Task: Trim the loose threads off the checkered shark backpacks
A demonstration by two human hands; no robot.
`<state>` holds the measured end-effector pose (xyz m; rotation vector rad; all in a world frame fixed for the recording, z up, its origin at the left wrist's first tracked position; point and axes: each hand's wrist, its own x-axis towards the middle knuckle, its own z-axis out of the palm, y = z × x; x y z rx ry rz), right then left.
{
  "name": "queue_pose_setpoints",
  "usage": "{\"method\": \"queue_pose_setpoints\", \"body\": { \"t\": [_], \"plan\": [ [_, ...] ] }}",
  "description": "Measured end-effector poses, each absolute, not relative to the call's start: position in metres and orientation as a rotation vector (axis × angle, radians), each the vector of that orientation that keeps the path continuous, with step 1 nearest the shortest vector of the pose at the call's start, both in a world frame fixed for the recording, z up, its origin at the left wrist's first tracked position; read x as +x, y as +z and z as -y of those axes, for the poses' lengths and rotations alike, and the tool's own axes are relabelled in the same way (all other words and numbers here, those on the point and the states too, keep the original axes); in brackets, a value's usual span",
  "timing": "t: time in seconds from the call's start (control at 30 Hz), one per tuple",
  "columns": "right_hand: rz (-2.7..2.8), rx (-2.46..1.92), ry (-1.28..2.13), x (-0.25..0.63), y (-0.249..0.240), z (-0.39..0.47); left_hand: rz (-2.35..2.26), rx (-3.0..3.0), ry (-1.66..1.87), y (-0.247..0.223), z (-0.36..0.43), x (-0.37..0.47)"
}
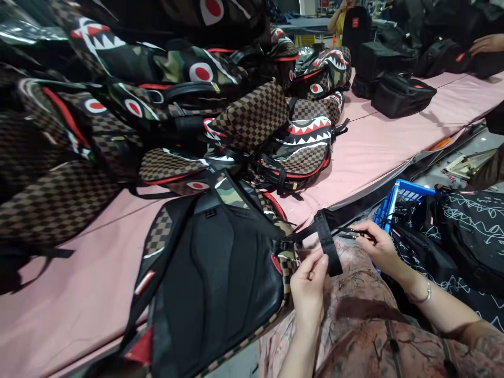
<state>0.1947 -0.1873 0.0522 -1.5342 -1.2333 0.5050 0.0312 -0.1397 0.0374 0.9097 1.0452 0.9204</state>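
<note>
**Backpack at bench edge, strap in hand**

Backpack (220,262): back panel up, along the near edge of the bench (354,163), lower part jutting past it. Its position probably puts the strap side within easy reach.

Left hand (309,286): thumb and fingers pinch the black strap (331,252) just off the near edge, beside the backpack; likely this steadies the strap in the open.

Right hand (378,244): fingers closed on a thin dark item (360,234), near the strap; type not legible. Grip seems suited to fine control.

Surroundings: checked bags (255,115) heaped beyond the backpack; black bags (405,97) toward the bench's far end; blue basket (409,185) beside the near edge.
</note>
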Motion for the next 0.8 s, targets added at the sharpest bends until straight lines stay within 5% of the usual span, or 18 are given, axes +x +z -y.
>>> {"method": "queue_pose_setpoints", "body": {
  "t": [0.23,0.8],
  "plan": [
    [1.651,-1.633,0.127,0.190,0.060,0.197,-1.118,1.013,0.963,0.052,0.142,0.032],
    [1.702,-1.672,0.018,0.193,0.056,0.198,-1.093,1.076,0.972,0.048,0.144,0.035]
  ]
}}
